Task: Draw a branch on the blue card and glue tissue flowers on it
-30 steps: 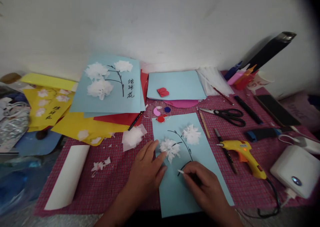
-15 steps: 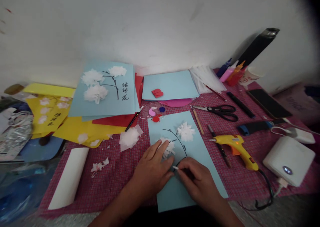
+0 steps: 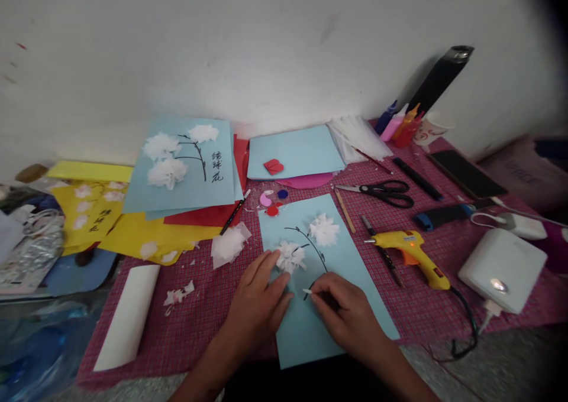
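Note:
A light blue sheet [image 3: 350,313] lies before me with a black drawn branch [image 3: 316,246] and two white paper flowers on it. The upper flower [image 3: 324,229] sits right of the branch, the lower flower [image 3: 291,256] left of it. My left hand [image 3: 260,295] lies flat, fingers apart, over the sheet's left edge, fingertips beside the lower flower. My right hand [image 3: 341,307] is pinched over the branch's lower end. From its thumb and forefinger pokes a small white piece [image 3: 307,291], apparently paper; its other end is hidden.
A yellow glue gun [image 3: 412,249], scissors [image 3: 386,191] and a white power bank [image 3: 503,272] lie to the right. Behind left is a finished flower picture [image 3: 177,195]. White tissue squares [image 3: 229,245] and a white paper roll [image 3: 126,319] lie left.
My left hand has drawn back to the left, off the lower flower, which now shows fully. The right hand keeps its pinch on the white piece. The view has shifted slightly.

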Available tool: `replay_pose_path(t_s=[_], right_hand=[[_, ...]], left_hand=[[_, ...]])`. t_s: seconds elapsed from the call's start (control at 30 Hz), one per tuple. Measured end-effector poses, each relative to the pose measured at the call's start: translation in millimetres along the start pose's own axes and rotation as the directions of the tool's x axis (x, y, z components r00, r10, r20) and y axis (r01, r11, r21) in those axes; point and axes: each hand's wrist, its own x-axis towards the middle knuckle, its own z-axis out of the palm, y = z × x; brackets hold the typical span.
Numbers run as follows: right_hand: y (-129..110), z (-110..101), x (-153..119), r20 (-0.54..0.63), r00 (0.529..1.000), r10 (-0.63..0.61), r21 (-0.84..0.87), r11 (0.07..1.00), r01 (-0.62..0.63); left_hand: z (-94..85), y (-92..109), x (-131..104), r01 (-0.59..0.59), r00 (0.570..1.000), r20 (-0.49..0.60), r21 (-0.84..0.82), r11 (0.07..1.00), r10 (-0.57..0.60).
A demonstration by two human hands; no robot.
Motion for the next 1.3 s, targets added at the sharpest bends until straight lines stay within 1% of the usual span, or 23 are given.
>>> replay_pose_path(t_s=[0.1, 0.17, 0.27, 0.37, 0.47, 0.63, 0.73, 0.9, 1.07, 1.17, 1.3], right_hand=[[-1.4, 2.1, 1.2, -0.024, 0.999, 0.022, -0.043, 0.999, -0.023], [-3.2, 3.4, 2.9, -0.040, 0.998, 0.053, -0.069, 0.996, -0.056], [-6.4, 4.6, 5.3, -0.054, 0.995, 0.088, -0.088, 0.992, -0.092], [-7.7, 4.9, 4.8, -0.061, 0.993, 0.102, -0.095, 0.990, -0.107], [-6.2, 5.3, 2.5, -0.073, 0.992, 0.099, -0.102, 0.989, -0.106], [-4.0, 7.7, 5.0, -0.097, 0.992, 0.085, -0.130, 0.987, -0.097], [-4.4, 11.7, 10.7, -0.116, 0.991, 0.062, -0.214, 0.973, -0.086], [-4.6, 22.3, 17.1, -0.140, 0.990, 0.018, -0.395, 0.916, -0.072], [-4.7, 31.2, 18.4, -0.161, 0.987, 0.027, -0.488, 0.867, -0.103], [-4.5, 33.3, 19.2, -0.170, 0.985, 0.039, -0.503, 0.856, -0.120], [-2.3, 31.6, 18.6, -0.192, 0.981, 0.026, -0.451, 0.885, -0.112]], left_hand=[[4.1, -1.4, -7.1, -0.005, 0.998, -0.063, -0.033, 0.999, 0.003], [4.1, 0.1, -8.3, -0.020, 0.998, -0.060, -0.048, 0.999, 0.017], [0.3, 5.0, -3.5, -0.052, 0.999, 0.000, -0.052, 0.997, 0.052], [-3.5, 9.8, 5.5, -0.054, 0.996, 0.066, -0.039, 0.998, 0.056], [-4.5, 12.3, 11.6, -0.038, 0.995, 0.089, -0.023, 0.999, 0.040], [-3.3, 11.8, 9.1, -0.001, 0.998, 0.061, 0.002, 1.000, 0.001], [-1.2, 10.3, 5.4, 0.013, 0.999, 0.041, 0.006, 1.000, -0.014], [0.5, 8.3, 4.5, 0.018, 1.000, 0.023, -0.007, 1.000, -0.018], [-1.9, 7.2, 5.8, -0.015, 0.999, 0.043, -0.065, 0.998, 0.018], [-1.0, 7.1, 6.9, -0.017, 0.998, 0.054, -0.069, 0.997, 0.021], [2.3, 7.2, 8.9, 0.009, 0.998, 0.065, -0.048, 0.999, -0.006]])
